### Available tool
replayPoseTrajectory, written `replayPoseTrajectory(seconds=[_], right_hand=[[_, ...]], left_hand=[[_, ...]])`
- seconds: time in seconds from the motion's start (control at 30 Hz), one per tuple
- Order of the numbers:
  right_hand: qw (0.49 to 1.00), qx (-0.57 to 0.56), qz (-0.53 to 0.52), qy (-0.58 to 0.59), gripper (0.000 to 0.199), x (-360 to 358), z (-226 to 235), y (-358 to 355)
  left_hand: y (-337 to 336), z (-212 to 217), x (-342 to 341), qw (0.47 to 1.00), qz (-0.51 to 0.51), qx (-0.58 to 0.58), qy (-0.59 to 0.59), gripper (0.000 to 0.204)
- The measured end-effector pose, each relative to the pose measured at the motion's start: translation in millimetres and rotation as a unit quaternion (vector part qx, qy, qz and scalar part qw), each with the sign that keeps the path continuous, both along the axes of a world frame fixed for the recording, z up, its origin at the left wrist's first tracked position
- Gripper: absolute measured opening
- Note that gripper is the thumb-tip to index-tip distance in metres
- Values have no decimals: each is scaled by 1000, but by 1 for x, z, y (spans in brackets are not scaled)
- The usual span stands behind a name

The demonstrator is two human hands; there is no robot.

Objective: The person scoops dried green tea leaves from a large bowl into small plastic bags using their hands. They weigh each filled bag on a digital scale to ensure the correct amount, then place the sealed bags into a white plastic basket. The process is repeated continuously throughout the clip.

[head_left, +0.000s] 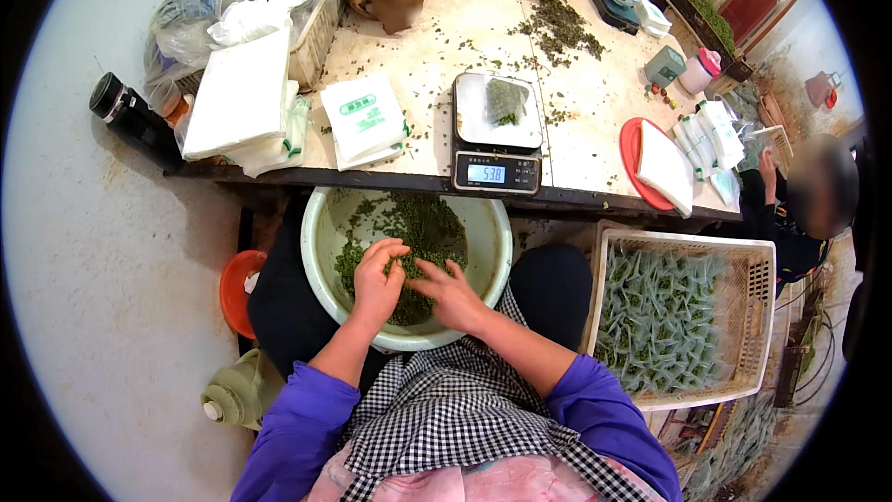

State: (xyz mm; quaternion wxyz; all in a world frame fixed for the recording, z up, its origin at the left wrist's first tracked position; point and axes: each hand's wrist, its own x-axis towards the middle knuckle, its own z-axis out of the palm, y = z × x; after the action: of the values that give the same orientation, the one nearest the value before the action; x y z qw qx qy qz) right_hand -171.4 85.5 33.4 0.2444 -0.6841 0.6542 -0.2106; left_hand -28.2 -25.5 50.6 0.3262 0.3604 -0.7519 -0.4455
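A wide pale green basin (314, 265) rests on my lap, holding a heap of small green berries (429, 228) that look like green peppercorns. Over the heap, my left hand (377, 281) has its fingers curled in toward the thumb; whatever lies in them is hidden. Close to its right, my right hand (450, 294) reaches in with fingers apart, touching or just above the berries. On the table edge beyond the basin stands a digital scale (495, 170) with a lit display. A clear bag (506, 102) with some green berries lies on its white pan.
The table (418, 46) carries scattered berries, stacked flat bags (364, 121) and a red tray (634, 153). At right stands a crate (764, 316) full of filled bags. A black thermos (139, 121), red bowl (237, 293) and green jug (243, 390) are at left. Other people sit around the table.
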Motion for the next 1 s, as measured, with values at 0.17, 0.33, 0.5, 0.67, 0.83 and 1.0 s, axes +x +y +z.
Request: replayPoseTrajectory(seconds=[0.17, 0.33, 0.5, 0.67, 0.83, 1.0], right_hand=[[942, -285, -140, 106, 40, -51, 24, -29], [833, -297, -319, 340, 32, -122, 80, -86], [814, -228, -353, 402, 29, -152, 75, -116], [864, -175, -361, 303, 38, -154, 70, -114], [872, -212, -355, 260, 39, -152, 76, -103], [856, -218, -356, 304, 37, -145, 67, -115]], left_hand=[[4, 2, 5, 999, 13, 28, 25, 23], [5, 3, 5, 998, 12, 49, 36, 25], [6, 4, 1, 998, 5, 44, 37, 25], [5, 3, 4, 995, 4, 78, 61, 25], [8, 6, 3, 991, -6, 113, 68, 27], [7, 4, 2, 991, -15, 103, 83, 28]])
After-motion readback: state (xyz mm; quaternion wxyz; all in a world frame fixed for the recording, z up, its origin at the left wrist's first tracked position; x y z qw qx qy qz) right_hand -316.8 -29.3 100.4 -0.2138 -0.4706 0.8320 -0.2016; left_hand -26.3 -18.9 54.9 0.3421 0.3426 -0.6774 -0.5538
